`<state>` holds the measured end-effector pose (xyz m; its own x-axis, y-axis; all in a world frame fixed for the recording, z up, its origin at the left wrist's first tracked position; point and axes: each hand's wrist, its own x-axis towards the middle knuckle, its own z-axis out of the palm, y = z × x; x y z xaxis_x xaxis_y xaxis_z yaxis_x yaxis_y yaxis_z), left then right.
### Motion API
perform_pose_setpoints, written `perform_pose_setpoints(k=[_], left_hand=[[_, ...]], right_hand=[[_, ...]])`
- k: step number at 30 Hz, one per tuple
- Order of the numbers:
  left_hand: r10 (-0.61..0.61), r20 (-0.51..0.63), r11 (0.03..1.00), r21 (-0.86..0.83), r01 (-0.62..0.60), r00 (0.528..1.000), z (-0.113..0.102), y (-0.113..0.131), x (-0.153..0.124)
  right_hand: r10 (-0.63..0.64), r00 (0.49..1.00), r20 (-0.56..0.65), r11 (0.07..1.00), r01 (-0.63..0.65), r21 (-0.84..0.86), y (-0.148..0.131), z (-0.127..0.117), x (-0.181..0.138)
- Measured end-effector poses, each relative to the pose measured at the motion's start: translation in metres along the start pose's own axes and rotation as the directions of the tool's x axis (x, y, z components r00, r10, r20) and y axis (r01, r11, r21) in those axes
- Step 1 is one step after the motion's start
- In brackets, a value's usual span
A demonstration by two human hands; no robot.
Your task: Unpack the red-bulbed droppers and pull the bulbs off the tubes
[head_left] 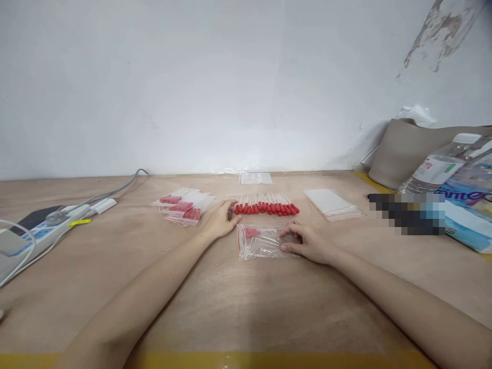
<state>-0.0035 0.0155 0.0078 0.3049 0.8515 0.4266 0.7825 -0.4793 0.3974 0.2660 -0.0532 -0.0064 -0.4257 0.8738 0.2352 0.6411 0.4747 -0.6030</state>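
Slim, bulb-ended plastic sticks [266,207] were bright red at one end, whitish elsewhere. The flat, clear plastic bag [265,248] had a red-lined left edge. The stacked, rectangular white bags [328,203] had reddish edges. The flat, brown wooden table [215,307] showed faint grain and a yellow border [230,361].

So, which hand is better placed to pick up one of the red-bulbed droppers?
Probably the left hand: it is beside the left end of the row of red-bulbed droppers, while the right hand is at the right end of the clear zip bag.
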Motion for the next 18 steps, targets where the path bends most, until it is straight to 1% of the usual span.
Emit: perform_pose_setpoints(k=[2, 4, 5, 6, 7, 9, 12, 15, 18], left_hand=[[0.009, -0.099, 1.0, -0.008, -0.01, 0.995, -0.001, 0.0, -0.005], [0.037, -0.22, 0.999, -0.02, -0.042, 0.975, -0.005, 0.0, -0.015], [0.065, -0.259, 0.997, -0.029, -0.075, 0.964, -0.007, 0.001, -0.021], [0.106, -0.272, 0.992, -0.04, -0.121, 0.956, -0.01, 0.002, -0.027], [0.156, -0.26, 0.983, -0.055, -0.176, 0.953, -0.012, 0.003, -0.034], [0.263, -0.2, 0.952, -0.105, -0.287, 0.944, -0.016, 0.006, -0.046], [0.381, -0.089, 0.905, -0.169, -0.391, 0.92, -0.017, 0.009, -0.054], [0.427, -0.006, 0.892, -0.158, -0.423, 0.904, -0.014, 0.012, -0.051], [0.391, -0.005, 0.911, -0.145, -0.387, 0.921, -0.012, 0.016, -0.047]], right_hand=[[-0.005, 1.0, 0.013, 1.0, 0.005, 0.0, 0.001, 0.0, 0.0], [-0.009, 1.0, 0.021, 1.0, 0.009, 0.004, 0.003, 0.0, 0.001], [-0.01, 1.0, 0.023, 1.0, 0.01, 0.006, 0.004, 0.0, 0.001], [-0.01, 1.0, 0.023, 1.0, 0.009, 0.009, 0.004, 0.0, 0.001], [-0.008, 1.0, 0.025, 1.0, 0.008, 0.01, 0.005, 0.0, 0.001], [-0.009, 1.0, 0.028, 1.0, 0.009, 0.013, 0.004, 0.001, 0.001], [-0.044, 0.999, -0.009, 0.999, 0.044, 0.012, 0.002, 0.0, 0.0], [-0.093, 0.995, -0.03, 0.996, 0.093, -0.002, 0.001, -0.002, 0.001], [-0.123, 0.992, 0.02, 0.992, 0.123, 0.003, 0.004, -0.002, 0.002]])
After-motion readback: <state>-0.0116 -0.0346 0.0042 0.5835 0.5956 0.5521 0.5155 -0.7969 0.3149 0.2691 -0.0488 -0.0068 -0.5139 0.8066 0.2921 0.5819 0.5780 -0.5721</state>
